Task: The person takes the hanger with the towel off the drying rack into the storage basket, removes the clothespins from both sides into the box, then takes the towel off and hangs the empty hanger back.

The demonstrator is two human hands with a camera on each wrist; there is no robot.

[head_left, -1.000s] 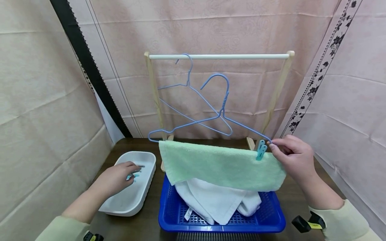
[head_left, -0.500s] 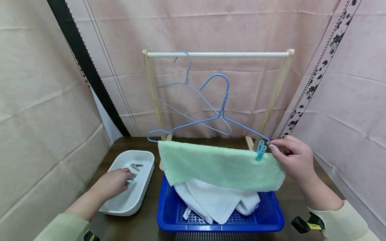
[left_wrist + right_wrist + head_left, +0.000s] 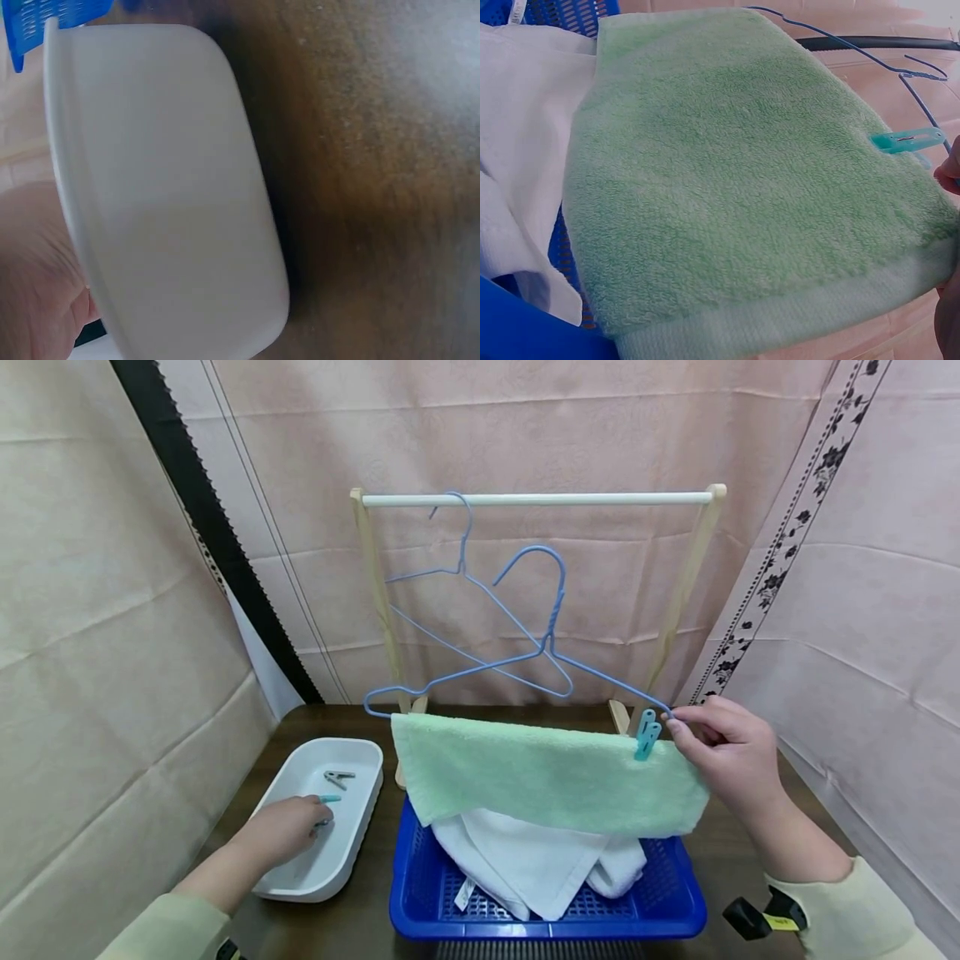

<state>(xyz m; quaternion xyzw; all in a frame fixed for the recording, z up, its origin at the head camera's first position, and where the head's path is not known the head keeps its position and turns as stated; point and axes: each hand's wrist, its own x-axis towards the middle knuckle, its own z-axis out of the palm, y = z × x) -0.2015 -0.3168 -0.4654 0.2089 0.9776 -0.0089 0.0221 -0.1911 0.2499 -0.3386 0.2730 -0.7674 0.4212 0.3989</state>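
My right hand (image 3: 731,752) pinches the right end of a blue wire hanger (image 3: 480,667). Over its lower bar hangs a folded light green towel (image 3: 540,777). A teal clothespin (image 3: 648,735) clips the towel to the hanger near that hand; the right wrist view shows the same clothespin (image 3: 907,140) at the towel's edge. Inside the white tray (image 3: 300,872), my left hand (image 3: 288,831) has its fingers bent down, with a small dark clothespin at the fingertips, mostly hidden. Beside them lie another teal clothespin (image 3: 328,798) and a grey one (image 3: 337,778).
Below the towel stands a blue basket (image 3: 551,931) with a white towel (image 3: 532,868) inside. Behind, a rack with a white bar (image 3: 585,499) carries a second blue hanger (image 3: 462,539). Tray and basket stand on a brown table (image 3: 360,910); fabric surrounds it.
My left hand has drawn back a little toward me inside the tray, uncovering the grey and teal clothespins. The right hand, hanger and green towel stay nearly still.
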